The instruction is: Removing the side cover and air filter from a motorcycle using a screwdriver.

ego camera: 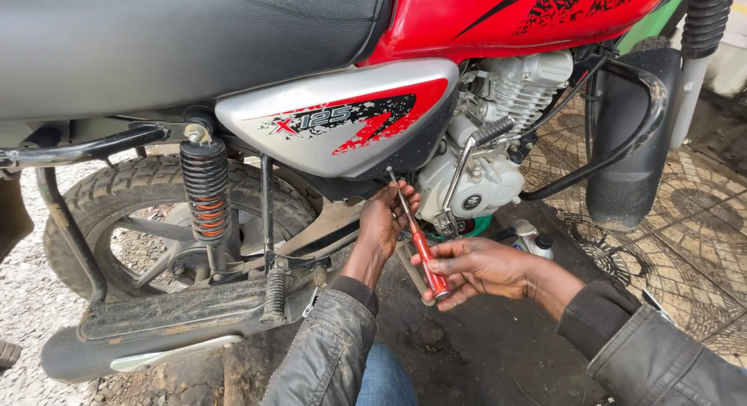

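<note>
Above the fingers, the silver side panel point(342, 118) carries a red-and-black decal. The right hand point(478, 267) has its fingers clamped on the red screwdriver point(424, 254), whose tip reaches the panel's lower edge. The left hand point(385, 219), fingers curled, steadies the shaft. The engine point(498, 134) and kick lever point(467, 161) stand just beyond; a small bottle point(533, 239) lies right.

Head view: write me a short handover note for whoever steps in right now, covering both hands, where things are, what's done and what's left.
Left hand: up under the silver and red side panel, fingers steadying the screwdriver shaft.
Right hand: gripping the red-handled screwdriver, tip pointing up at the panel's lower edge.
Motorcycle stands upright; engine is just right of the hands, and a small bottle sits on the ground behind them.
Done: nothing visibly removed; panel on.
Left: the fastener, hidden behind the hand, apparently needs working.
</note>
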